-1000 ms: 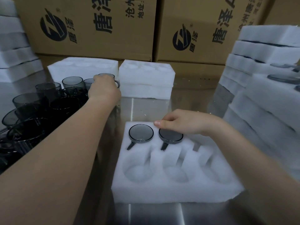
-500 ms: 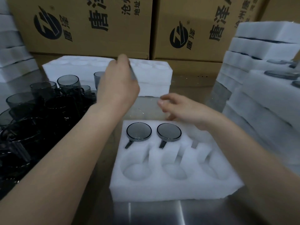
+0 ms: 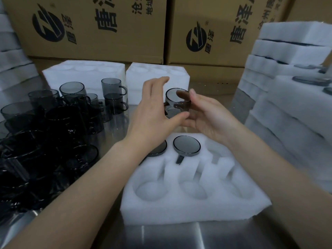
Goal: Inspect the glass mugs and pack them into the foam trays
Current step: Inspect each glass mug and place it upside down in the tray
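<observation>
Head view. The foam tray (image 3: 197, 203) on the steel table (image 3: 170, 234) holds two seated mugs (image 3: 186, 146) in its back row. The back right cavity and all three front cavities stand empty. A third mug (image 3: 175, 97) is in the air beyond the tray's far edge, evidently under inspection. The right hand (image 3: 210, 115) grips it, fingers curled round the glass. The left hand (image 3: 154, 112) is spread, fingers straight, thumb at the mug's lower edge. Many loose mugs (image 3: 53, 123) wait at left, so most of the work remains. Half a second ago the left hand carried this mug and the right was empty; the tray count is unchanged
</observation>
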Available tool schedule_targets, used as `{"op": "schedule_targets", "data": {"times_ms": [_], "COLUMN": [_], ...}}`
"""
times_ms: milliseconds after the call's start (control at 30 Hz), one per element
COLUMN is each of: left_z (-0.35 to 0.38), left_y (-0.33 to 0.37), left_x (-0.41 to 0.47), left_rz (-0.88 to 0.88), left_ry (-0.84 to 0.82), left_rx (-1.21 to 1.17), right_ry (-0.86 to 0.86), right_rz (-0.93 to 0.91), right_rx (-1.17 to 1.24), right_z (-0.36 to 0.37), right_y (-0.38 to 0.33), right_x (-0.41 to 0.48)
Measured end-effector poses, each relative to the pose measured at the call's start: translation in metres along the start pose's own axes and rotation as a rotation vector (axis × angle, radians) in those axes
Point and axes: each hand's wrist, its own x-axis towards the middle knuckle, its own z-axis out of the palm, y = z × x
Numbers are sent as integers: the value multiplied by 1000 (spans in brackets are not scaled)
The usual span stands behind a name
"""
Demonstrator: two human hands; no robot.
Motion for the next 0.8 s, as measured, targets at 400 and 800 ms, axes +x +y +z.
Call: {"op": "schedule_targets", "data": {"times_ms": [400, 800], "left_z": [-6, -7], "left_y": [4, 2], "left_x": [0, 0], "left_rz": [-19, -99], "left_ry": [-121, -195], "left_rx": [-248, -183], "right_ry": [70, -32], "right_rz": [-12, -32], "right_rx": [-62, -289], "right_z": [7, 7], "right_y": [-2, 9], "right_x": [-2, -1]}}
